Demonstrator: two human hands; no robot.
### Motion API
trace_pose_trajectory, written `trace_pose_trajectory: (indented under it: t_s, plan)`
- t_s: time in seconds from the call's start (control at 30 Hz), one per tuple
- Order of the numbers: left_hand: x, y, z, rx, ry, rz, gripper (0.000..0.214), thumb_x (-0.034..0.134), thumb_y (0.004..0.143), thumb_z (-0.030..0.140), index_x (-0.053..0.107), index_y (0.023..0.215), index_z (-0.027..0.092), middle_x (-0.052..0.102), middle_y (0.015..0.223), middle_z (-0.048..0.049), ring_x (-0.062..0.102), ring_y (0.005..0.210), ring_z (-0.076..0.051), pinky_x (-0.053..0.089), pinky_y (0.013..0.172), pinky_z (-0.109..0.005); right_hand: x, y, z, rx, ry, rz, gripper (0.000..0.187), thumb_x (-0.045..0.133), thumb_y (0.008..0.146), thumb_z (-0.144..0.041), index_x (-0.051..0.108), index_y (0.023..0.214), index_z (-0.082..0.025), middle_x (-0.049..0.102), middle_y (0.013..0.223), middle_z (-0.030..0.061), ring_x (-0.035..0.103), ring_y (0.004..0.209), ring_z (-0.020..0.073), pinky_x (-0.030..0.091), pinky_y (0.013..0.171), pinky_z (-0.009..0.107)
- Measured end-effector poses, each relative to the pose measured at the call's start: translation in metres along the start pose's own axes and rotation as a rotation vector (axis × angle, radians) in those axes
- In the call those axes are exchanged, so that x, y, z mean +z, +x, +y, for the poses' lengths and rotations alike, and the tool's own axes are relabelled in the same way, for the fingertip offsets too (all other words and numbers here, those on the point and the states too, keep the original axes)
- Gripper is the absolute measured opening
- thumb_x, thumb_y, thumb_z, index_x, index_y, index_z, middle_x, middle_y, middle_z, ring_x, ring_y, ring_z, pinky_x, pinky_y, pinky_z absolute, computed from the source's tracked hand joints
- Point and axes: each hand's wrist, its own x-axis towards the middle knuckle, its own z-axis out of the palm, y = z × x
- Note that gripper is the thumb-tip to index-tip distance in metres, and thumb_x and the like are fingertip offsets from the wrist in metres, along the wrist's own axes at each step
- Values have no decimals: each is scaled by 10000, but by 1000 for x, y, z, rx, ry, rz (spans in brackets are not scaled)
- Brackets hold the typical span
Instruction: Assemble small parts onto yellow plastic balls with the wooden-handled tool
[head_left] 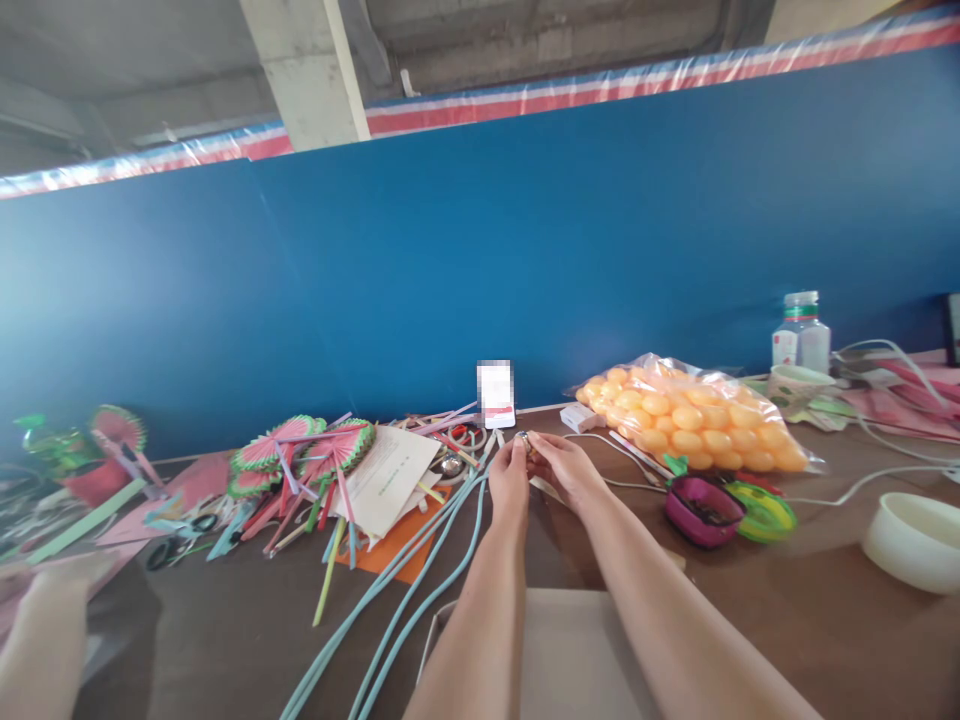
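My left hand (509, 475) and my right hand (561, 464) meet over the table. Both have their fingers closed around a small shiny metallic piece (523, 438), whose kind I cannot make out. Just behind them a phone (496, 395) with a lit white screen leans upright at the blue wall. Pale blue cords (448, 530) run past my left wrist toward the table's front edge; whether my left hand touches them I cannot tell. A shiny round metal object (451, 466) lies a little left of my hands. Beneath my forearms is a grey box or tray (571, 650).
Pink-and-green paper fans (274, 450), white papers (390, 475) and scissors (169, 550) clutter the left. Another person's arm (49, 630) blurs there. On the right are a bag of orange balls (682, 415), a purple container (701, 508), a tape roll (916, 545) and bottles (801, 335).
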Motion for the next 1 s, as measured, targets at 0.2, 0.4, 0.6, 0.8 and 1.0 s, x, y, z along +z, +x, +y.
trace_pose_trajectory:
  t_s: [0.2, 0.4, 0.6, 0.8, 1.0]
  plan:
    - [0, -3, 4, -4, 6, 19, 482, 595, 767, 607, 693, 866, 146, 640, 729, -49, 589, 688, -159, 470, 677, -280, 1, -2, -1, 10, -23, -12, 168, 767, 722, -327, 714, 796, -186, 609, 619, -8, 571, 561, 85, 526, 596, 204]
    - [-1, -2, 3, -42, -30, 42, 493, 613, 751, 613, 694, 838, 134, 632, 714, -45, 577, 664, -149, 461, 664, -277, 1, -2, 0, 24, -46, -50, 183, 776, 705, -296, 724, 828, -172, 609, 605, -12, 595, 570, 93, 525, 616, 212]
    - [-1, 2, 0, -131, -155, 39, 471, 662, 728, 576, 691, 862, 125, 623, 695, -36, 557, 603, -112, 438, 597, -234, -3, 2, 5, 24, -39, -40, 175, 767, 719, -309, 713, 824, -180, 613, 602, -6, 591, 555, 101, 523, 561, 208]
    - [1, 2, 7, -259, -299, 83, 386, 703, 734, 468, 667, 895, 119, 620, 700, -24, 533, 544, -69, 425, 549, -194, 0, 1, 2, 52, -29, 27, 160, 728, 777, -311, 686, 744, -161, 591, 568, 2, 547, 506, 77, 503, 509, 165]
    - [2, 1, 9, -267, -319, 67, 369, 708, 737, 451, 650, 880, 116, 606, 672, -14, 535, 530, -69, 422, 533, -190, 4, -3, -2, 70, -51, 25, 135, 737, 768, -290, 700, 749, -162, 610, 578, -1, 535, 500, 64, 477, 471, 142]
